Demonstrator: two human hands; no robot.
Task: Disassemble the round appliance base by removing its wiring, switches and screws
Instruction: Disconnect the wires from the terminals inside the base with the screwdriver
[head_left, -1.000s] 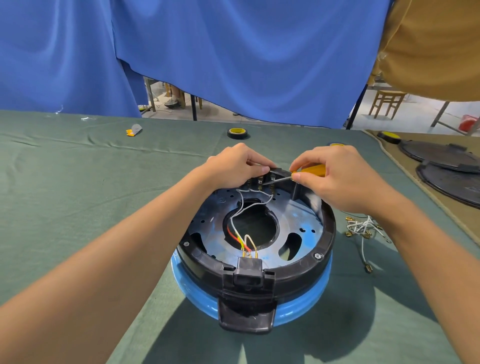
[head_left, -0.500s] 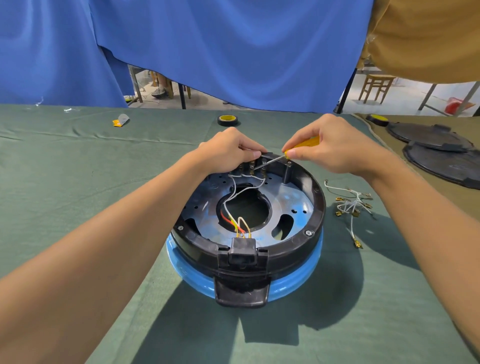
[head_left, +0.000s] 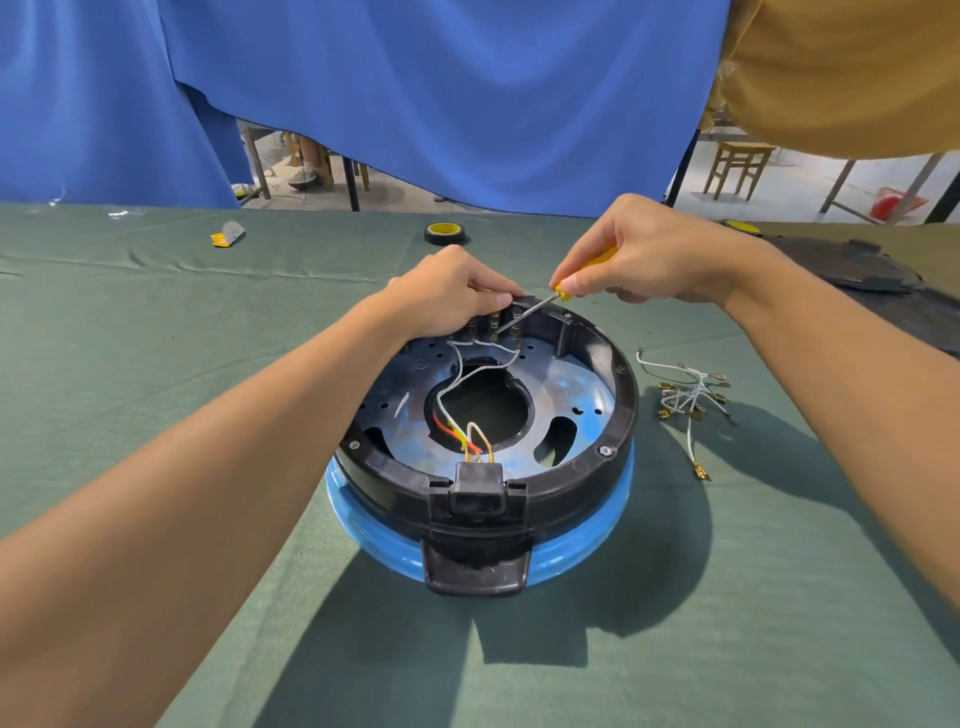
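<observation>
The round appliance base (head_left: 582, 462), black ring over a blue rim, lies upside down on the green cloth. White, red and yellow wires (head_left: 457, 410) run across its metal plate to a black socket at the near edge. My left hand (head_left: 447, 296) curls over the far rim and grips the switch block with brass terminals there. My right hand (head_left: 639, 254) pinches a small yellow-handled screwdriver (head_left: 524, 312), whose tip touches those terminals.
A loose bundle of white wires with brass connectors (head_left: 685, 400) lies right of the base. A tape roll (head_left: 444, 234) and a yellow-grey scrap (head_left: 227, 234) sit farther back. Black round covers (head_left: 852, 265) lie at the far right. Blue curtains hang behind the table.
My right hand has lifted and drawn back to the right, tilting the screwdriver shaft more steeply down onto the terminals. The left hand stays on the far rim.
</observation>
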